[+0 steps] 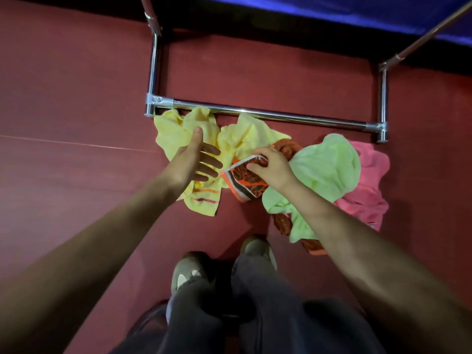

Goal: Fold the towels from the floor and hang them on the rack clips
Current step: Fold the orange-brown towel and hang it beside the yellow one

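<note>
So nearest the camera are the person's two grey shoes (pixel 194 274) planted on the dark red floor (pixel 63 98), and both bare arms reach out over them toward the towel heap.

The right hand (pixel 272 168) has its fingers (pixel 255 167) pinched on the top edge of the orange-and-black patterned towel (pixel 245 181), which looks already partly folded and lifted off the pile. The left hand (pixel 195 159) is empty, fingers spread and palm turned inward, hovering over the yellow towel (pixel 178 131) just beside that patterned one.

Everything else is unfolded on the floor: a second pale yellow towel (pixel 245 135) in the middle, a light green towel (pixel 327 167) under the right forearm, a rust-orange one (pixel 283 222) poking out beneath it, and a pink towel (pixel 367 190) at the far right end.

Past the heap sits the chrome rack base bar (pixel 268 116), touching the yellow towels. I can't see any clips from here.

My read: this is the pickup/fold step for the first towel. Next move needs the left hand to grab the free edge so both hands can square it up.
</note>
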